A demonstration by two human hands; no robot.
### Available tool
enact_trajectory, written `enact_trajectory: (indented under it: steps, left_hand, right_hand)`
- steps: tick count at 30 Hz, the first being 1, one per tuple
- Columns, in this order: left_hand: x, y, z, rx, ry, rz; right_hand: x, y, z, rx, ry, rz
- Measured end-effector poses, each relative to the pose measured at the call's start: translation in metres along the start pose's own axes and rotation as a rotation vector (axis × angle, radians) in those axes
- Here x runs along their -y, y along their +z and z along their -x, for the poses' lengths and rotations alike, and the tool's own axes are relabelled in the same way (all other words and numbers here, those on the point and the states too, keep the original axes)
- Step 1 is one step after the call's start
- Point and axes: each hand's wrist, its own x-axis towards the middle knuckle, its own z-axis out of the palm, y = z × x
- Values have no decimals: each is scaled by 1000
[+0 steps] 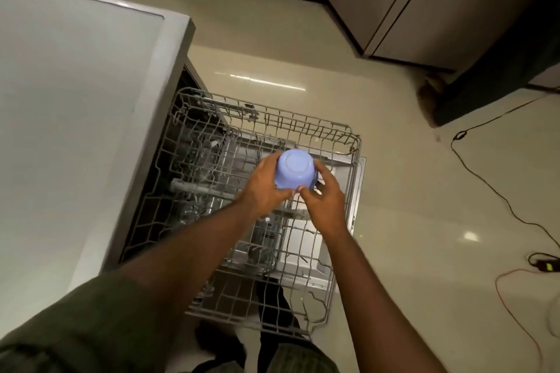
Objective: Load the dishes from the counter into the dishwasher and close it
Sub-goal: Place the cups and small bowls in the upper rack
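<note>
Head camera looks down on a person leaning over an open dishwasher, its upper wire rack [339,142] pulled out over the pale tiled floor. Both hands hold a lilac plastic bowl [295,169] turned upside down, base facing up, above the middle of the rack. Left hand [263,188] wraps the bowl's left wall with curled fingers; right hand [322,195] curls its fingers round the right side and near rim. Whether the rim already touches the wires is hidden by the hands. Beneath, a lower rack [257,303] and the dropped door [306,248] show through the grid. To the left, the white counter [75,85] fills the view, with no dishes on the part visible. Thin cables [491,188] trail across the floor on the right. This looks like the loading step: a bowl being seated mouth down. Next, it probably needs lowering between the tines until it sits steady, then both hands letting go.
</note>
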Motion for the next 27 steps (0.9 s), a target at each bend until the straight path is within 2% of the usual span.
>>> enact_trajectory:
  steps: [8, 15, 21, 27]
  left_hand:
    - [-16, 33, -60, 44, -43, -47]
    - [-18, 44, -70, 101, 62, -181]
    - [-13, 44, -60, 148, -31, -2]
    - [3, 31, -22, 114, 0, -2]
  right_hand:
    - [-25, -8, -57, -64, 38, 19]
    - [-34, -10, -77, 18, 182, 47]
    - [-36, -7, -76, 15, 218, -1]
    - [-32, 2, -56, -19, 253, 53]
